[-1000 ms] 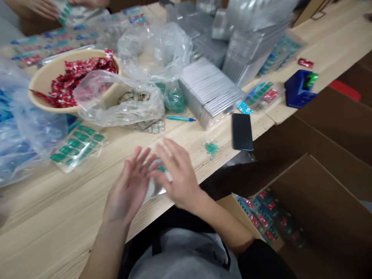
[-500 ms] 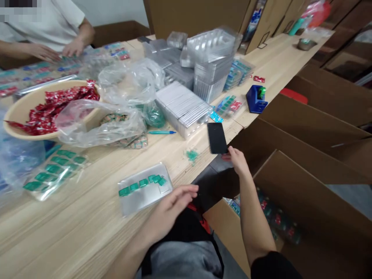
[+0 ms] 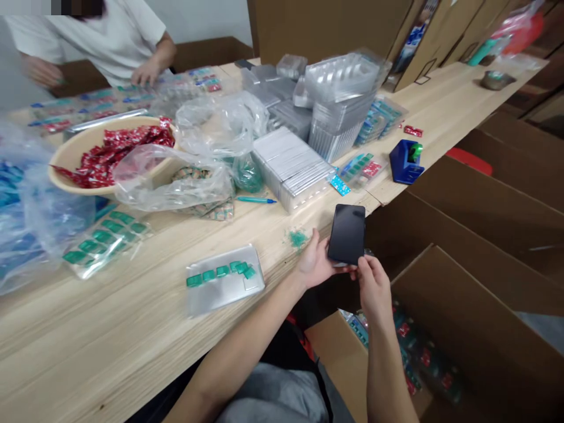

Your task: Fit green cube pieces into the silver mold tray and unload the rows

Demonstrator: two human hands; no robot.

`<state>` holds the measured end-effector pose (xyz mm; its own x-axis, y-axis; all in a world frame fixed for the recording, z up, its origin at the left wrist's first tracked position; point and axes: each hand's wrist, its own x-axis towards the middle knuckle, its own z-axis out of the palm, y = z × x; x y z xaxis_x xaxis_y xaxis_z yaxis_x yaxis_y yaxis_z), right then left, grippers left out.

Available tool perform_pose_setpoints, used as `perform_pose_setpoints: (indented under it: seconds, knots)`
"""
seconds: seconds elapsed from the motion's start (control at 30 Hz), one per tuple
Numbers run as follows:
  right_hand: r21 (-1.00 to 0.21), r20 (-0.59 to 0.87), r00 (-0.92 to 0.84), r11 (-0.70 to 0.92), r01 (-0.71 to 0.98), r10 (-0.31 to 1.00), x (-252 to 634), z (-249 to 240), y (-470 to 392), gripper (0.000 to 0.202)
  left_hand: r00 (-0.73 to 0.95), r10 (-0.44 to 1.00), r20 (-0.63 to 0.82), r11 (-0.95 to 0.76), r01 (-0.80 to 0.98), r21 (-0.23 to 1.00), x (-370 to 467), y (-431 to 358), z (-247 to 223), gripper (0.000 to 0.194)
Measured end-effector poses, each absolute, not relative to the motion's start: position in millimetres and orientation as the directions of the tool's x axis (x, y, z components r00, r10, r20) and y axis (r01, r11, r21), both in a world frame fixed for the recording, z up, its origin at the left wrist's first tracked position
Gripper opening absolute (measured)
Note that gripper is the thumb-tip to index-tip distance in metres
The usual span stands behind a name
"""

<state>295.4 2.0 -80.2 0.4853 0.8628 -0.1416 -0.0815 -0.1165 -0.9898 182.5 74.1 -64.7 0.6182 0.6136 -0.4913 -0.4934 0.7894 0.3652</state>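
Note:
A black smartphone (image 3: 347, 234) with a dark screen is lifted at the table's front edge. My left hand (image 3: 316, 261) cradles its lower left side, fingers beneath and thumb pointing up. At the phone's lower right corner, my right hand (image 3: 373, 285) pinches with thumb and fingers. Left of the hands lies a clear plastic tray (image 3: 211, 298) bearing several green square packets (image 3: 222, 271), some overlapping. A small heap of green granules (image 3: 297, 238) rests on the wood near my left hand. A turquoise pen (image 3: 256, 200) lies further back.
A cream basin (image 3: 66, 183) of red packets stands back left, beside plastic bags (image 3: 220, 123). Stacked clear trays (image 3: 293, 167) fill the middle. A blue tape dispenser (image 3: 404, 161) sits at right. Open cardboard boxes (image 3: 476, 305) stand below the edge. Across the table is another person (image 3: 106, 41).
My right hand has raised the phone from the table toward me. My left hand has moved from beside the tray to the phone. The co-worker's one hand has drawn back from the table.

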Motion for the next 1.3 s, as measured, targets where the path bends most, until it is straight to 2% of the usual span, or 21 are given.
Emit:
perform_pose_setpoints:
  seconds: [0.07,0.13,0.2,0.27,0.33,0.4,0.47,0.53,0.7,0.83,1.03,1.17,1.3]
  knots:
    - [-0.990,-0.144,0.426,-0.129,-0.063,0.893,281.5,-69.9,-17.3,0.034,0.627,0.616,-0.477,0.786,-0.529,0.319,175.2,73.3,-59.5,0.068]
    - [-0.989,-0.144,0.303,-0.144,-0.021,0.942,266.5,-58.5,-32.1,0.031,0.669,0.601,-0.436,0.797,-0.536,0.278,156.8,65.4,-51.4,0.079]
    - [-0.985,-0.081,0.154,-0.102,0.136,0.985,253.1,-46.8,-40.6,0.027,0.724,0.585,-0.365,0.811,-0.527,0.255,130.1,53.8,-41.8,0.094]
    - [-0.921,0.121,0.086,0.080,0.381,0.989,241.3,-36.1,-42.2,0.020,0.698,0.633,-0.335,0.774,-0.567,0.281,100.2,40.0,-32.8,0.098]
    - [-0.734,0.435,0.005,0.351,0.582,0.900,228.5,-27.7,-37.8,0.011,0.610,0.712,-0.348,0.702,-0.628,0.336,72.6,24.7,-26.0,0.096]
    - [-0.492,0.658,-0.160,0.581,0.648,0.736,211.5,-22.1,-30.3,0.014,0.505,0.788,-0.353,0.614,-0.684,0.393,50.5,8.9,-21.9,0.091]
    - [-0.318,0.715,-0.340,0.717,0.620,0.611,191.1,-18.9,-23.9,0.020,0.410,0.849,-0.333,0.525,-0.731,0.437,33.8,-5.7,-19.7,0.084]
    - [-0.243,0.725,-0.423,0.777,0.580,0.543,171.5,-17.3,-21.1,0.023,0.343,0.889,-0.304,0.453,-0.761,0.465,20.8,-17.9,-18.4,0.079]
    - [-0.213,0.760,-0.457,0.841,0.497,0.462,140.7,-13.5,-24.0,0.022,0.261,0.931,-0.256,0.357,-0.799,0.484,-3.2,-36.3,-15.8,0.082]
    - [-0.195,0.759,-0.491,0.868,0.456,0.428,128.5,-7.8,-27.0,0.021,0.273,0.938,-0.215,0.344,-0.814,0.468,-14.1,-42.6,-14.9,0.082]
    - [-0.290,0.811,-0.367,0.858,0.424,0.456,133.0,-6.4,-32.5,0.018,0.301,0.941,-0.152,0.336,-0.802,0.494,-22.7,-45.6,-10.7,0.083]
    - [-0.273,0.811,-0.373,0.855,0.441,0.451,137.6,-7.8,-33.4,0.015,0.326,0.929,-0.176,0.369,-0.774,0.514,-23.4,-46.4,-7.7,0.091]
    - [-0.268,0.791,-0.426,0.874,0.405,0.440,136.1,-5.8,-40.8,0.020,0.311,0.924,-0.223,0.382,-0.739,0.554,-20.6,-47.4,-3.7,0.096]
